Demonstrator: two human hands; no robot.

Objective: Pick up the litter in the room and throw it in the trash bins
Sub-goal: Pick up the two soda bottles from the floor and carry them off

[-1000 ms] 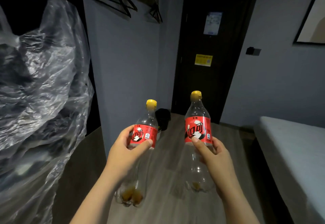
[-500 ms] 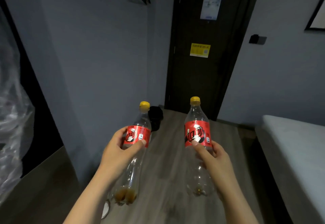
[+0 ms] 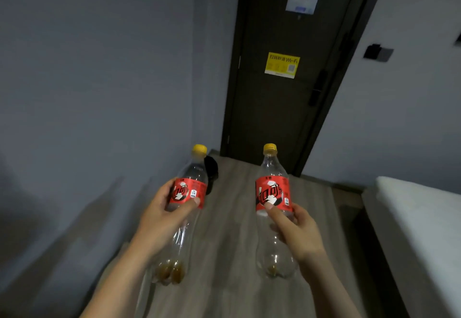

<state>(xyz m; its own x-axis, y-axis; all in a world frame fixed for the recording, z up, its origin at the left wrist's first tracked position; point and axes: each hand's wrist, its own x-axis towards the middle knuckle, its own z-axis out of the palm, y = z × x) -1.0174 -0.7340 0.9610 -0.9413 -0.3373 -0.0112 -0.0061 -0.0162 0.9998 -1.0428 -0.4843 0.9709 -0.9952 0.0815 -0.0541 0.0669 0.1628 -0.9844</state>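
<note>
My left hand point(image 3: 161, 220) grips a nearly empty clear plastic bottle point(image 3: 189, 192) with a red label and yellow cap, tilted slightly right, a little brown liquid in its base. My right hand point(image 3: 295, 230) holds a second, matching bottle point(image 3: 273, 192) upright, thumb on the label. Both bottles are held out in front of me above the wooden floor point(image 3: 232, 217). A small black trash bin point(image 3: 212, 170) stands on the floor by the left wall, partly hidden behind the left bottle.
A dark door point(image 3: 282, 108) with a yellow Wi-Fi sticker closes the far end of the corridor. The grey wall point(image 3: 99, 93) runs along the left. A white bed point(image 3: 424, 230) fills the right side, leaving a strip of floor between.
I have moved forward toward the door; the crumpled plastic sheet and dark opening on the left have slid out of view. Both hands keep their hold on the bottles.
</note>
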